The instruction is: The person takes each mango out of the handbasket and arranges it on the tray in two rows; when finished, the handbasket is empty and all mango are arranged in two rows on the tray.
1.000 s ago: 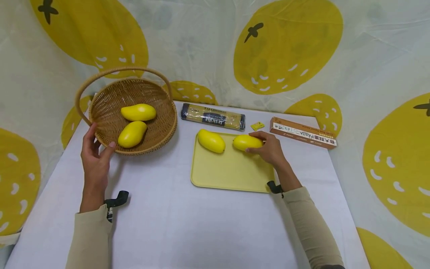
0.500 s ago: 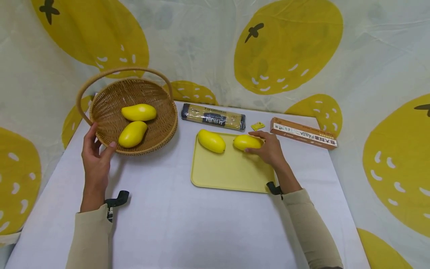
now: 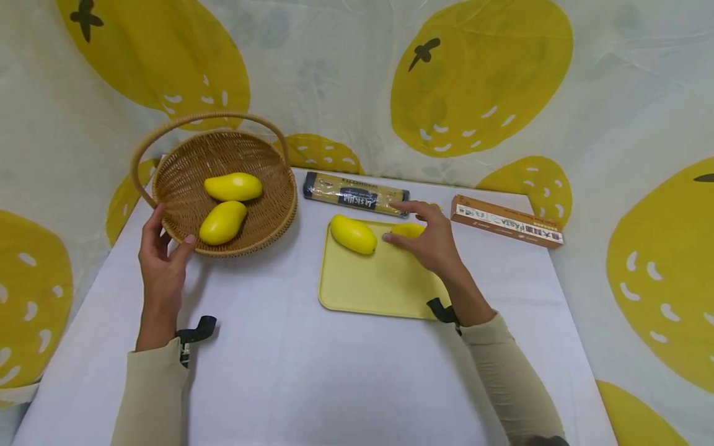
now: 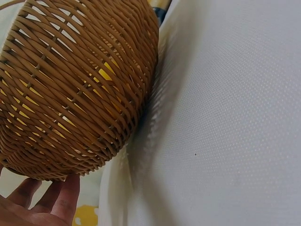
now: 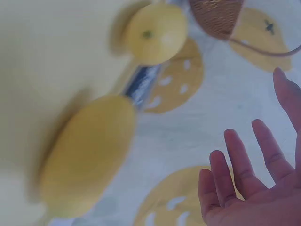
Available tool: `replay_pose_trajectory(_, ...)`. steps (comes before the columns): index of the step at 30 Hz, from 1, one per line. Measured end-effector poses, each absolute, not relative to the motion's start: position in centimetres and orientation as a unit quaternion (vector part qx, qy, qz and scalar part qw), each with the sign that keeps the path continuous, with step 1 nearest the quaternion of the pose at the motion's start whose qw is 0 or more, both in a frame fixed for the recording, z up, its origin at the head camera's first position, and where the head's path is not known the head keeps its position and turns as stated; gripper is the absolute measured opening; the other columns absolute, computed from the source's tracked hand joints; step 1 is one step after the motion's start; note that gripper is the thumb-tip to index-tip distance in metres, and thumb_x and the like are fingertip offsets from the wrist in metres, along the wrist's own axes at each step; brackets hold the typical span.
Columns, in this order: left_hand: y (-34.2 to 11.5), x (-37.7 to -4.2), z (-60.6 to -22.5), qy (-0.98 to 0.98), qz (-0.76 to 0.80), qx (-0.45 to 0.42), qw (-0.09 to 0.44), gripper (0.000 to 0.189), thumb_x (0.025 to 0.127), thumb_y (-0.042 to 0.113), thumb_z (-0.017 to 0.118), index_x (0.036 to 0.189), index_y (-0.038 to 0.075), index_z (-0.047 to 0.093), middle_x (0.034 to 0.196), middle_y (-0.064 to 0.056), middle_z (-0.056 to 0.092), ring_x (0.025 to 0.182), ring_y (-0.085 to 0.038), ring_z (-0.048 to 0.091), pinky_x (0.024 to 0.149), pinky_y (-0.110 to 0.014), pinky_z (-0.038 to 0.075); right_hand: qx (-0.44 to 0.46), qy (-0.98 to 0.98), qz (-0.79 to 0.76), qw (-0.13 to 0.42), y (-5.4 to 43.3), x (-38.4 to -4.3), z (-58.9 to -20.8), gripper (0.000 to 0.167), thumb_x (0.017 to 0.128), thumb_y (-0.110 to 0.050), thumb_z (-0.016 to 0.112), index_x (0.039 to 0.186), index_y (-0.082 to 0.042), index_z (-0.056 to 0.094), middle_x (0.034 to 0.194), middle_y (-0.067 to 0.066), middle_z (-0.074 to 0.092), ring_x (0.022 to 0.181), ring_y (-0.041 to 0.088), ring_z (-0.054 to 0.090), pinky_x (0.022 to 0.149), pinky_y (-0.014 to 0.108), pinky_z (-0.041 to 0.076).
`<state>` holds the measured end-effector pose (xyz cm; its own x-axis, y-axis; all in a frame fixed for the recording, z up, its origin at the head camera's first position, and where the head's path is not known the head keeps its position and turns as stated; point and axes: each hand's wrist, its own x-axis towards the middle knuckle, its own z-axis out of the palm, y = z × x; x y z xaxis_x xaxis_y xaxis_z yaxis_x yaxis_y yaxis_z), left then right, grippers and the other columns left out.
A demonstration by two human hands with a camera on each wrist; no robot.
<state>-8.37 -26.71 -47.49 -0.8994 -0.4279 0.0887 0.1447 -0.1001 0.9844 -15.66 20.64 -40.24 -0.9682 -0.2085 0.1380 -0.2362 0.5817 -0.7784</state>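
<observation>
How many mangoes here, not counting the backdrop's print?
4: a back mango and front mango in the basket; a left mango and right mango on the tray, the last partly hidden by the right hand. No others show.

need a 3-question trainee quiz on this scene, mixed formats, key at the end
1. Multiple choice: what does the left hand grip?
A) a spaghetti pack
B) the wicker basket
C) a pasta box

2. Count: how many mangoes lie in the basket, and how many on the yellow tray?

3. True or false: the right hand is holding a mango.

Key:
1. B, at its near-left rim.
2. Two in the basket, two on the tray; the right one on the tray is partly hidden in the head view.
3. False. The right wrist view shows the fingers spread and clear of both mangoes.
</observation>
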Motion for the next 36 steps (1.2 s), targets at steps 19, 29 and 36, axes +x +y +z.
replay_pose_trajectory(19,-26.5,-8.2,-47.3,-0.654,-0.723,0.113,0.193,0.075,0.099,-0.004,0.066,0.164,0.024,0.04,0.173,0.003,0.031,0.158,-0.026,0.031,0.125,-0.027,0.04,0.264,-0.81,0.524,0.019,11.4,-16.6,-37.6,0.061,0.081,-0.023,0.095,0.137,-0.02,0.072,0.139,-0.004,0.072,0.134,0.021,0.061,0.113,0.038,0.052)
replay_pose_trajectory(29,-26.6,-8.3,-47.5,-0.644,-0.731,0.111,0.197,0.076,0.098,-0.005,0.068,0.164,0.024,0.041,0.172,0.004,0.032,0.158,-0.025,0.031,0.127,-0.028,0.038,0.301,-0.78,0.549,-0.02,6.0,-17.8,-37.0,0.062,0.082,-0.023,0.094,0.139,-0.017,0.071,0.139,-0.003,0.071,0.124,0.012,0.065,0.11,0.034,0.056)
replay_pose_trajectory(36,-26.7,-8.2,-47.8,-0.643,-0.732,0.108,0.197,0.077,0.098,-0.005,0.068,0.164,0.024,0.04,0.173,0.004,0.031,0.159,-0.025,0.03,0.127,-0.029,0.038,0.313,-0.777,0.545,-0.038,2.7,-18.5,-37.2,0.059,0.086,-0.026,0.091,0.14,-0.021,0.07,0.142,-0.004,0.069,0.125,0.011,0.061,0.108,0.037,0.056)
